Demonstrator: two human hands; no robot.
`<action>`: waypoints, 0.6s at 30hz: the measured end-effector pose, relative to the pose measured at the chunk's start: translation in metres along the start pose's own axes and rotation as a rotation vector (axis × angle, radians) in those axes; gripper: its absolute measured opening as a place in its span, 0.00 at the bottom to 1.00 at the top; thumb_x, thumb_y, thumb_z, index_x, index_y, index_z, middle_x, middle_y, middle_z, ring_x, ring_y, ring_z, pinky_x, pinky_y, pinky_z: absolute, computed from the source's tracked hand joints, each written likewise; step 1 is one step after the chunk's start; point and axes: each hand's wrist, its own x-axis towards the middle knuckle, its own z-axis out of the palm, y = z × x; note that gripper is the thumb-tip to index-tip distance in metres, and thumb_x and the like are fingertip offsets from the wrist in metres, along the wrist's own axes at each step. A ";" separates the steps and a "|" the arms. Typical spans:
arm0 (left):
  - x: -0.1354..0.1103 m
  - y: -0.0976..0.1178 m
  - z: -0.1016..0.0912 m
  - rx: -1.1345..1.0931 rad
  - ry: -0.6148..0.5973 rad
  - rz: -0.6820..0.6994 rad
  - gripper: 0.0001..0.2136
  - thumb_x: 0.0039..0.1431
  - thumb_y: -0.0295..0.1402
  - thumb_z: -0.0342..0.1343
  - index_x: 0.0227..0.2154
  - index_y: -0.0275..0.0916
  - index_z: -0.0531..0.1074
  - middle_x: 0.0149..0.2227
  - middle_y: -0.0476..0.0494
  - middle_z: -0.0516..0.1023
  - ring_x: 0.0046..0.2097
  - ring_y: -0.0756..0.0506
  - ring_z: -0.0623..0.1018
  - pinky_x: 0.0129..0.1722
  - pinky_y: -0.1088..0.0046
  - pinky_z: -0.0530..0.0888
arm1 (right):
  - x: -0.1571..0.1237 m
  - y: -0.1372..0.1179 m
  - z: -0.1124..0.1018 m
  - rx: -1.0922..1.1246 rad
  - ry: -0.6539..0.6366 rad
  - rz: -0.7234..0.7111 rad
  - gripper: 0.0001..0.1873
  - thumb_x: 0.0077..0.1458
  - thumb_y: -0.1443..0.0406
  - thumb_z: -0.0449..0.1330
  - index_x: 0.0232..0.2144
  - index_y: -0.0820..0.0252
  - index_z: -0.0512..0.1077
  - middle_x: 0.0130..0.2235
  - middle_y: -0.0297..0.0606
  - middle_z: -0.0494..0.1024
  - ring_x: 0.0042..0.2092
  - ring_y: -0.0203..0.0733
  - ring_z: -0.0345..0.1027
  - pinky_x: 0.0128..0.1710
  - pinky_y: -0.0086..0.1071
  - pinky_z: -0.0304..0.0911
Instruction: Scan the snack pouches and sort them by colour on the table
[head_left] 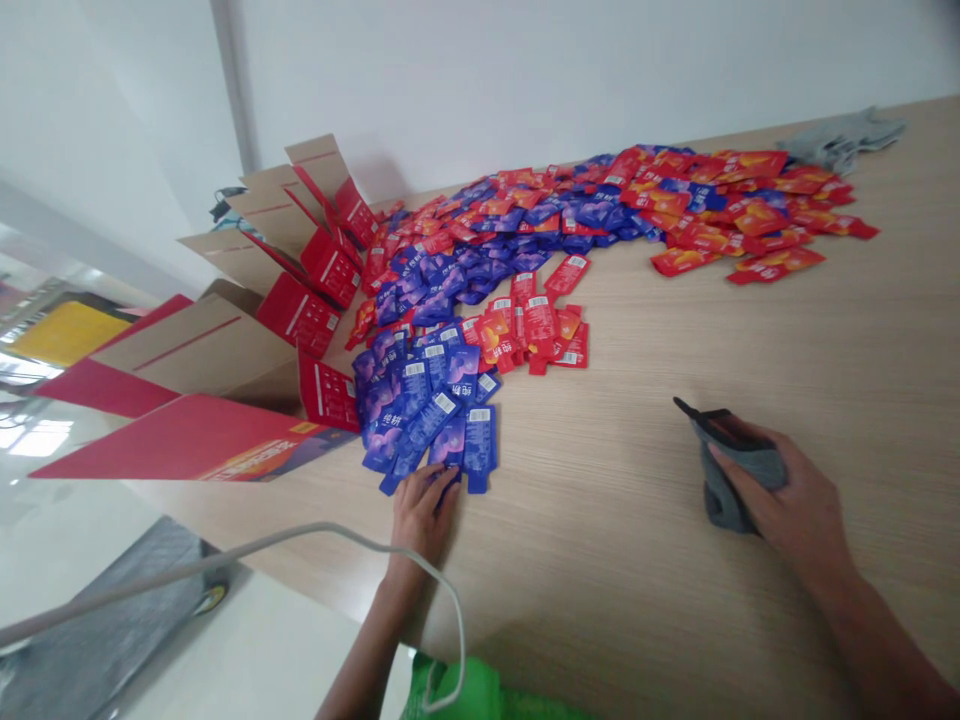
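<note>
My left hand (424, 508) is at the near edge of a spread of blue sachets (427, 420), its fingers bent and closed on the bottom end of one blue sachet (448, 440). To the right, my right hand (795, 500) is wrapped around a folded grey cloth (731, 490) with a dark upper edge, held over the table. What lies inside the fold cannot be made out. Beyond the blue sachets is a smaller group of red sachets (538, 320), lying partly over one another.
A long heap of mixed red and blue sachets (525, 215) runs along the wall. Open red cardboard boxes (225, 430) line the left side. Another grey cloth (844, 138) lies at the back right of the wooden table (637, 570). A pale cable (322, 527) crosses the lower left.
</note>
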 end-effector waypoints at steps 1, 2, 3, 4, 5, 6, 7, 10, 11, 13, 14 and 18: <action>0.000 0.000 0.000 0.008 0.001 0.012 0.11 0.72 0.34 0.57 0.53 0.45 0.79 0.52 0.39 0.79 0.52 0.39 0.79 0.52 0.58 0.75 | 0.000 0.000 0.000 0.001 -0.002 -0.005 0.30 0.55 0.45 0.64 0.54 0.53 0.76 0.50 0.43 0.82 0.53 0.56 0.76 0.55 0.47 0.68; -0.001 0.000 0.000 0.016 0.010 0.021 0.12 0.72 0.33 0.57 0.54 0.45 0.78 0.52 0.39 0.79 0.53 0.39 0.79 0.52 0.57 0.74 | 0.000 0.000 0.000 0.004 -0.006 -0.012 0.31 0.55 0.44 0.63 0.54 0.53 0.76 0.50 0.43 0.82 0.53 0.57 0.76 0.56 0.47 0.68; -0.001 0.001 0.000 0.021 0.023 0.029 0.12 0.71 0.32 0.58 0.54 0.45 0.78 0.53 0.39 0.80 0.53 0.39 0.79 0.52 0.57 0.74 | 0.000 0.000 0.000 0.008 -0.008 -0.017 0.31 0.55 0.44 0.63 0.54 0.53 0.76 0.51 0.43 0.82 0.53 0.57 0.76 0.56 0.48 0.68; -0.003 0.001 -0.001 0.021 0.039 0.035 0.12 0.71 0.32 0.58 0.54 0.45 0.78 0.53 0.39 0.80 0.53 0.39 0.79 0.53 0.57 0.74 | 0.000 0.000 0.000 0.013 -0.010 -0.022 0.32 0.55 0.43 0.63 0.54 0.53 0.76 0.51 0.43 0.82 0.53 0.58 0.76 0.56 0.49 0.68; -0.004 0.001 -0.002 0.018 0.055 0.039 0.12 0.71 0.31 0.58 0.54 0.45 0.78 0.54 0.39 0.79 0.54 0.39 0.79 0.53 0.56 0.74 | 0.000 0.001 0.000 0.018 -0.011 -0.025 0.32 0.55 0.42 0.63 0.55 0.53 0.76 0.52 0.43 0.82 0.54 0.58 0.76 0.57 0.50 0.68; -0.005 0.002 -0.002 0.013 0.068 0.042 0.12 0.70 0.31 0.59 0.53 0.45 0.78 0.54 0.38 0.79 0.54 0.39 0.79 0.54 0.56 0.74 | 0.000 0.002 0.001 0.021 -0.013 -0.027 0.33 0.55 0.42 0.62 0.55 0.52 0.75 0.52 0.43 0.82 0.54 0.59 0.75 0.57 0.51 0.68; -0.006 0.002 -0.003 0.008 0.076 0.042 0.11 0.70 0.31 0.60 0.53 0.45 0.78 0.54 0.38 0.79 0.53 0.39 0.79 0.54 0.56 0.74 | 0.000 0.003 0.001 0.023 -0.014 -0.028 0.33 0.55 0.41 0.62 0.55 0.51 0.75 0.53 0.43 0.82 0.54 0.60 0.75 0.57 0.52 0.68; -0.011 0.003 -0.005 -0.001 0.053 0.036 0.10 0.69 0.31 0.60 0.50 0.45 0.79 0.54 0.38 0.78 0.53 0.39 0.78 0.53 0.56 0.75 | 0.000 0.006 0.002 0.018 -0.017 -0.035 0.34 0.55 0.39 0.61 0.55 0.51 0.75 0.53 0.44 0.82 0.55 0.62 0.75 0.56 0.54 0.68; -0.013 0.004 -0.006 -0.002 0.043 0.032 0.09 0.70 0.31 0.59 0.50 0.45 0.79 0.54 0.38 0.78 0.53 0.39 0.78 0.53 0.56 0.75 | 0.001 0.007 0.002 0.017 -0.017 -0.040 0.34 0.55 0.39 0.61 0.55 0.51 0.75 0.53 0.45 0.82 0.54 0.62 0.75 0.56 0.55 0.69; -0.016 0.007 -0.008 -0.013 0.029 0.015 0.09 0.70 0.33 0.59 0.49 0.45 0.79 0.53 0.38 0.78 0.53 0.39 0.78 0.53 0.56 0.75 | 0.001 0.008 0.003 0.016 -0.017 -0.049 0.34 0.56 0.39 0.61 0.55 0.51 0.75 0.53 0.45 0.82 0.54 0.61 0.75 0.56 0.54 0.69; -0.017 0.010 -0.010 -0.022 0.033 0.000 0.09 0.69 0.33 0.59 0.49 0.45 0.79 0.53 0.37 0.77 0.53 0.38 0.78 0.52 0.56 0.76 | 0.002 0.008 0.003 0.017 -0.016 -0.055 0.34 0.56 0.39 0.61 0.55 0.52 0.75 0.52 0.45 0.82 0.54 0.61 0.76 0.56 0.54 0.69; -0.003 0.031 -0.019 -0.105 0.104 -0.038 0.08 0.68 0.34 0.60 0.48 0.44 0.76 0.46 0.38 0.75 0.48 0.39 0.78 0.45 0.58 0.79 | 0.003 0.005 0.004 0.043 -0.025 -0.074 0.34 0.56 0.40 0.61 0.55 0.54 0.74 0.53 0.43 0.82 0.54 0.57 0.76 0.58 0.53 0.68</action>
